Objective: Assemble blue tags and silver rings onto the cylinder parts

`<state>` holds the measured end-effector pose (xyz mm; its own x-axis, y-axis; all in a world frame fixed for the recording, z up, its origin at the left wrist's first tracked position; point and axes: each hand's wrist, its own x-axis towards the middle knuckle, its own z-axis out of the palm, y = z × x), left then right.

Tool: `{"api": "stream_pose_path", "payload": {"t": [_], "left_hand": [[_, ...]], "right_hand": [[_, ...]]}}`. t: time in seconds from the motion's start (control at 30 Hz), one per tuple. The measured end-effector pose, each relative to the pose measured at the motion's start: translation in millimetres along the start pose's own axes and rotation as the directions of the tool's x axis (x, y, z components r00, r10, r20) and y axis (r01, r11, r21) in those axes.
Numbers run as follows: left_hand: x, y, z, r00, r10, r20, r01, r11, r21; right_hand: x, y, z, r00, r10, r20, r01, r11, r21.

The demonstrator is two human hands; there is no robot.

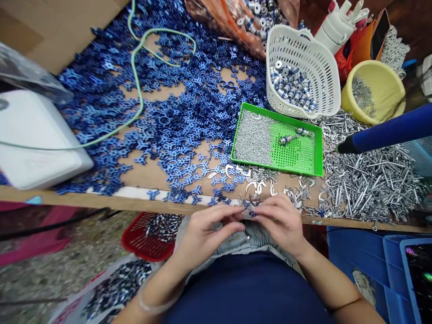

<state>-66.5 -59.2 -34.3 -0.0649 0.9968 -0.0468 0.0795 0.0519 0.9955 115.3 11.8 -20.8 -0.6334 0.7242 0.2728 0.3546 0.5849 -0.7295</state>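
At the table's front edge, my left hand and my right hand face each other with their fingertips nearly meeting. Between my right thumb and fingers is a small dark-blue metal part. My left fingers are pinched close beside it; what they hold is too small to make out. Just beyond the hands lie curved silver metal clips and several blue three-armed metal pieces. Behind these sits a green tray, with tiny silver pins in its left half and two blue-and-silver cylindrical parts in its right.
Blue pieces cover the table's left and middle. A white basket, yellow bowl and pile of silver rods stand right. A blue pole-shaped tool juts in. Below is a red basket.
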Motion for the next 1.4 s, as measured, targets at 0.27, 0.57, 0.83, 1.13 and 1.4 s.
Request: {"api": "stream_pose_path", "payload": {"t": [0.27, 0.57, 0.83, 1.13, 1.4], "left_hand": [[3, -1, 1.7, 0.933, -0.338, 0.122, 0.357, 0.835, -0.418], [0, 1, -9.1, 0.984, -0.135, -0.116, 0.130, 0.990, -0.045], [5, 1, -2.2, 0.952, -0.277, -0.132, 0.248, 0.948, -0.201], [3, 0, -4.3, 0.960, -0.244, -0.134, 0.213, 0.954, -0.210], [8, 1, -3.3, 0.949, -0.286, -0.129, 0.248, 0.936, -0.250]], "right_hand": [[11, 4, -9, 0.970, -0.216, 0.112, 0.213, 0.976, 0.036], [41, 13, -7, 0.825, -0.050, 0.564, 0.375, 0.795, -0.477], [42, 9, -11, 0.785, 0.042, 0.618, 0.326, 0.821, -0.469], [47, 12, -14, 0.825, 0.064, 0.561, 0.238, 0.862, -0.448], [49, 13, -13, 0.761, 0.071, 0.645, 0.284, 0.857, -0.429]]}}
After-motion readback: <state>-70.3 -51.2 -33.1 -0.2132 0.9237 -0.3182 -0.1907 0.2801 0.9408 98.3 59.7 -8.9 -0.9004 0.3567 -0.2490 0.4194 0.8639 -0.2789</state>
